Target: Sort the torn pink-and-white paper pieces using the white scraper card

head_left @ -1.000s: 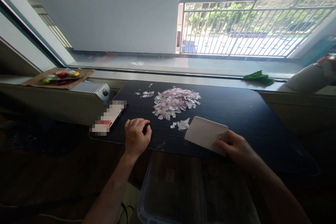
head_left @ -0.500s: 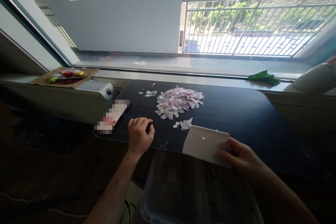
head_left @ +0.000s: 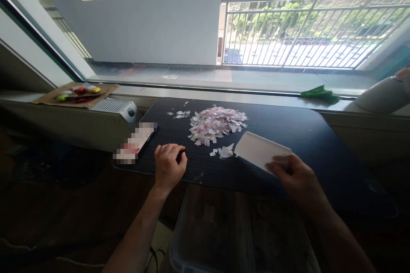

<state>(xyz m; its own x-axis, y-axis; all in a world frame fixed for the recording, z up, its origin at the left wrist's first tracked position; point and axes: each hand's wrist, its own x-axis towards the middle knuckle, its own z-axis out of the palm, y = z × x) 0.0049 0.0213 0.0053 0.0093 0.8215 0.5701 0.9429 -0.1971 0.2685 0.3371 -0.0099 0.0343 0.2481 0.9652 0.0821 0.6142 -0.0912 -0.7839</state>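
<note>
In my right hand [head_left: 296, 175] is a thin white rectangular piece [head_left: 261, 151] with rounded corners, pinched at its right end. It is tilted, and its left corner is close to a few loose paper scraps [head_left: 226, 151]. Beyond it, a heap of small pinkish-white paper pieces [head_left: 218, 123] lies on the dark tabletop [head_left: 282, 126]. My left hand [head_left: 170, 164] rests near the table's front edge with its fingers curled in. A dark gap shows between thumb and forefinger, and I see nothing held there.
Several stray scraps [head_left: 182, 114] lie left of the heap. A pixelated box-like item [head_left: 136, 143] sits at the table's left edge. Below the front edge is a clear plastic bin [head_left: 208, 230]. Along the window sill are a green cloth-like item [head_left: 320, 94] and cardboard [head_left: 48, 97] with colourful objects.
My right hand has raised the white piece and moved it away from me and to the right, off the table's front edge. My left hand stays nearly still, as does the heap.
</note>
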